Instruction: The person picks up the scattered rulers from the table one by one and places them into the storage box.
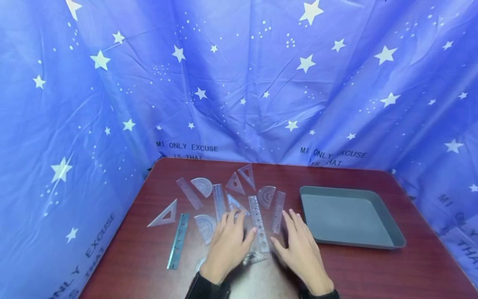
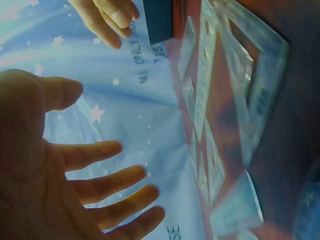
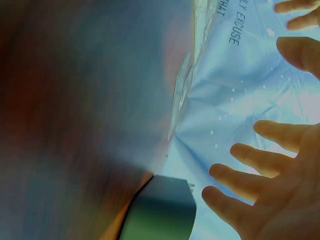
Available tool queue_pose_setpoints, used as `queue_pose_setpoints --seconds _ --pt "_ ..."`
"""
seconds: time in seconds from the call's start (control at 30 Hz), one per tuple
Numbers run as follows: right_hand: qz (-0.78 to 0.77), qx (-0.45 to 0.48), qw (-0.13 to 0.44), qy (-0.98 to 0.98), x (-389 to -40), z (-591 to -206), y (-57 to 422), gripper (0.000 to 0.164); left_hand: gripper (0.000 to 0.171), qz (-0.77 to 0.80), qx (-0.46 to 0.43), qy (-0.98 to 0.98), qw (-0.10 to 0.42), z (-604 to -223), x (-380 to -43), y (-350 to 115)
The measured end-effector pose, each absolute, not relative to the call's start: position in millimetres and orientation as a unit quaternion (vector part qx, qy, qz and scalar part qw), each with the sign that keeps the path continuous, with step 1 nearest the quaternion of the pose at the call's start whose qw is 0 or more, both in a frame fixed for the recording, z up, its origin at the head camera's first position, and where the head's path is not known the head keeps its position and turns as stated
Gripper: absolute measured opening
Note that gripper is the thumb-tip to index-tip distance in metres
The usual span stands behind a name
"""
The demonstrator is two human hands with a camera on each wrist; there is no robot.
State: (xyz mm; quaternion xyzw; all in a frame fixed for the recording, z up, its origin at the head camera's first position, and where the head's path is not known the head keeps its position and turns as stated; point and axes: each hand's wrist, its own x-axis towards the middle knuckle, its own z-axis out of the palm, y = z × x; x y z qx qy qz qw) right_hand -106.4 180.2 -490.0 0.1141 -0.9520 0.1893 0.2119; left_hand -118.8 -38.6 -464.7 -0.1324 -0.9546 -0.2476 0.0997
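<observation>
My left hand (image 1: 228, 245) hovers over the near middle of the table, its fingers spread and holding nothing. Beneath or beside it lie a clear protractor (image 1: 204, 226), a set square (image 1: 235, 203) and a clear ruler with round holes (image 1: 258, 222). Another set square (image 1: 255, 258) lies between the wrists, partly covered by the left hand in the head view. My right hand (image 1: 301, 249), fingers spread and empty, is just right of that holed ruler, with its fingertips near a short clear ruler (image 1: 278, 212). Both wrist views show the hands raised above the tabletop.
A teal ruler (image 1: 178, 241) and a set square (image 1: 164, 214) lie at the left. Further back are several clear rulers, protractors (image 1: 202, 187) and set squares (image 1: 247, 176). A grey tray (image 1: 347, 216) stands at the right on the dark red table (image 1: 127, 265). Starry blue curtains (image 1: 239, 83) surround it.
</observation>
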Motion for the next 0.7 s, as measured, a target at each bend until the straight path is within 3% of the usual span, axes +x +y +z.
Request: queue_pose_setpoints --seconds 0.2,0.37,0.7 --pt "0.209 0.111 0.234 -0.943 -102 -489 188 0.08 0.056 -0.291 -0.125 -0.947 0.048 -466 -135 -14" --pt "0.225 0.112 0.24 -0.938 -101 -485 190 0.078 0.052 -0.329 -0.057 -0.942 0.037 -477 -147 15" --pt "0.244 0.115 0.207 -0.941 -97 -483 192 0.076 0.057 -0.198 0.01 -0.971 0.134 -499 -149 54"
